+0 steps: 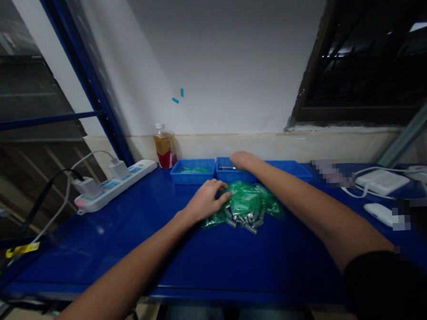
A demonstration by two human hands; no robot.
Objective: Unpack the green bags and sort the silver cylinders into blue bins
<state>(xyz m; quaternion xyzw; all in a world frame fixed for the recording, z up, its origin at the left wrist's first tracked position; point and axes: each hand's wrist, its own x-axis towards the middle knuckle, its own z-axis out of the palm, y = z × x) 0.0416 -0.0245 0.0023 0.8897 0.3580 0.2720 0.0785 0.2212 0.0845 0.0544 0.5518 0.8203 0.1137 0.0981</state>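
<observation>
My left hand (207, 199) rests at the left edge of a crumpled green plastic bag (246, 192), its thumb and forefinger apart. Small silver metal cylinders (251, 228) lie in a loose heap at the bag's near side. Farther back, my right hand (242, 160) reaches into the middle blue tray (224, 174), its fingertips hidden, so I cannot tell whether they hold anything. Some metal pieces (227, 167) show in that tray, just left of the hand. The left blue tray (193, 178) contains clear greenish plastic pieces (194, 170).
Another blue tray (296, 169) extends right, partly behind my right forearm. A drink bottle (164, 147) stands by the wall. A white power strip (118, 186) with plugs lies left on the blue table (204, 265). White devices (382, 181) and cables lie right.
</observation>
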